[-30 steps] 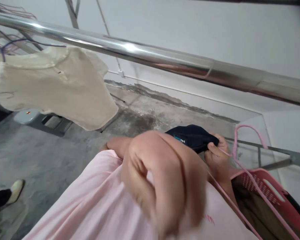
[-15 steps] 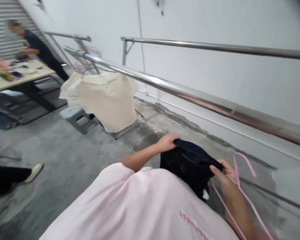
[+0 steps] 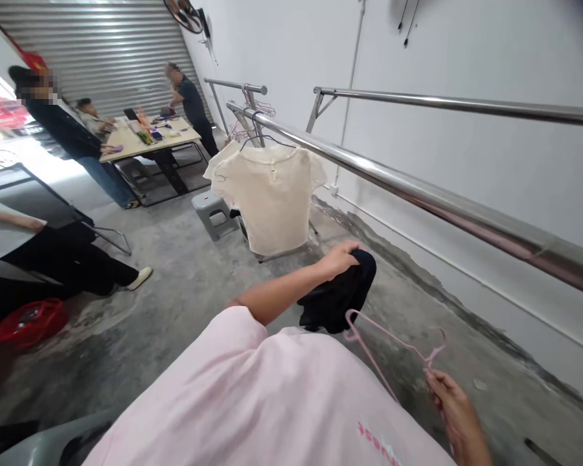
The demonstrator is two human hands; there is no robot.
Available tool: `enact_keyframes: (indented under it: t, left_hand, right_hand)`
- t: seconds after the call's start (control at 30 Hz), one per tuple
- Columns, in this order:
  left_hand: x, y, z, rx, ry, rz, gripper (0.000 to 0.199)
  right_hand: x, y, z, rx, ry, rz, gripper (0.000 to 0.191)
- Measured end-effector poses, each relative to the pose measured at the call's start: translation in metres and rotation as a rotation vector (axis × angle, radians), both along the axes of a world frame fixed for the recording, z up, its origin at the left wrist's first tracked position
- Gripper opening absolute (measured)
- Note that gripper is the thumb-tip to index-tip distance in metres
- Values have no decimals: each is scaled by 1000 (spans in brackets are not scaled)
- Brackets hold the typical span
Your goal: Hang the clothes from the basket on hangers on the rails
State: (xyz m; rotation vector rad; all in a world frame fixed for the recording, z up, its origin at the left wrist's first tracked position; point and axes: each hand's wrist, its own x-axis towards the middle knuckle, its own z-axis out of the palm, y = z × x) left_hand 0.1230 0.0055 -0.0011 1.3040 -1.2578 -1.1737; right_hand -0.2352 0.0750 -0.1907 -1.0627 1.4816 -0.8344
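My left hand (image 3: 341, 260) grips the top edge of a black garment (image 3: 333, 299), which hangs down in folds below it. Off to the lower right, my right hand (image 3: 449, 398) is closed on a pink hanger (image 3: 391, 336) just below its hook. One end of the hanger points toward the garment's lower right edge; whether they touch is hard to tell. A cream short-sleeved top (image 3: 276, 200) hangs on a dark hanger from the metal rail (image 3: 369, 165) ahead.
A second rail (image 3: 442, 102) runs along the white wall. At the left are a table (image 3: 140, 144) with people around it, a grey stool (image 3: 214, 206), a seated person's legs (image 3: 92, 262) and a red basket (image 3: 32, 321).
My right hand has let go of the garment and moved down and right with the hanger. The garment now hangs from my left hand alone. The view has turned left.
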Motion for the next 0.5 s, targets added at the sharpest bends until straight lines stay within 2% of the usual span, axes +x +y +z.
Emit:
enact_keyframes:
  t: [0.1,0.2,0.33,0.43,0.5]
  left_hand:
    - [3,-5,6,-40,-263,-44,24]
    - [5,-11,17,-129,-591,-119,33]
    - [10,-25,30,-214,-916,-231,40]
    - [16,-37,35,-194,-1146,-291,35]
    - [21,-46,36,-175,-1220,-332,32]
  right_hand:
    - [7,11,14,48,0,-36,55]
    - [16,18,22,-26,82,-14,53]
    - [35,26,34,-83,34,32,44]
    - [52,37,53,-62,23,220,36]
    - [61,46,68,-105,65,327,29]
